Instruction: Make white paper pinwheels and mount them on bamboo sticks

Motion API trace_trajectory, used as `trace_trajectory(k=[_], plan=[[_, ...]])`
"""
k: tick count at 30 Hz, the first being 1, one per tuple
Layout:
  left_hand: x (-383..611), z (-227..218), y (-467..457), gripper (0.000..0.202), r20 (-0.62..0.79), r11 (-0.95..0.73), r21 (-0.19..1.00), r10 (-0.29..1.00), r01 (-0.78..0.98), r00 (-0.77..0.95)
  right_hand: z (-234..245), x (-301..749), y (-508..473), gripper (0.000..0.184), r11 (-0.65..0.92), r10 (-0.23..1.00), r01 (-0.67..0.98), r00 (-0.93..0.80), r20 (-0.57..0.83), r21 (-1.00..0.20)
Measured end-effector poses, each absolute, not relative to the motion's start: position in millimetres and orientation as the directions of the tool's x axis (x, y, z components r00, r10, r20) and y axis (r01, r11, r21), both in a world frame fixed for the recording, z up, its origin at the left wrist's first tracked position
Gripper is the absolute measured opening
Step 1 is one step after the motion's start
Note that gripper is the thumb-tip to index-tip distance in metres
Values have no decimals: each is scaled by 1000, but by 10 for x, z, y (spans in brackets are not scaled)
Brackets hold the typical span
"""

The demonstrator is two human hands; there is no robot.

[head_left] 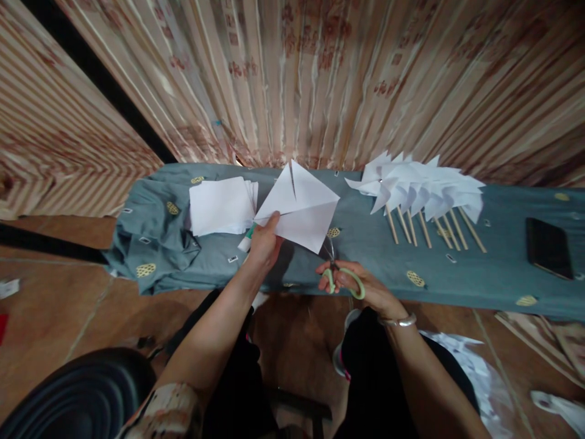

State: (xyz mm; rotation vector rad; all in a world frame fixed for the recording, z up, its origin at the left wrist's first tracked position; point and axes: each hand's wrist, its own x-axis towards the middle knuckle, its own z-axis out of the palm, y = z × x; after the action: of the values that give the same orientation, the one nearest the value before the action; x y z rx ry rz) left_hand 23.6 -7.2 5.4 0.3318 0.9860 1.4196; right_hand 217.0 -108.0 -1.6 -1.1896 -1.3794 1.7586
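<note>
My left hand point(265, 244) pinches the near corner of a white square paper sheet point(304, 207) with cuts running in from its corners, holding it up above the teal cloth point(375, 256). My right hand point(361, 286) grips green-handled scissors point(340, 277), blades pointing up toward the sheet's lower corner. A stack of white paper squares point(222, 206) lies to the left of the held sheet. A row of several finished white paper pinwheels point(420, 189) on wooden sticks lies to the right.
A black phone point(547, 247) lies on the cloth at far right. A green-and-white tube point(247, 241) peeks out beside my left hand. Striped curtains point(320, 79) hang behind. A dark round stool point(77, 396) is at lower left; paper scraps point(475, 372) lie on the floor.
</note>
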Motion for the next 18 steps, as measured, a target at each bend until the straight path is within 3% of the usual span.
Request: trace_trajectory(k=[8,18], plan=[[256,3,-43,12,-266,72,792,935,-606,-236,-31,2097,-1090,65,-290,835,148,-443,-326,-945],[319,13,-90,14,-262,73,798,936,-599,-236,2,1994,-1053,67,-302,860,181,-371,-349,-936]])
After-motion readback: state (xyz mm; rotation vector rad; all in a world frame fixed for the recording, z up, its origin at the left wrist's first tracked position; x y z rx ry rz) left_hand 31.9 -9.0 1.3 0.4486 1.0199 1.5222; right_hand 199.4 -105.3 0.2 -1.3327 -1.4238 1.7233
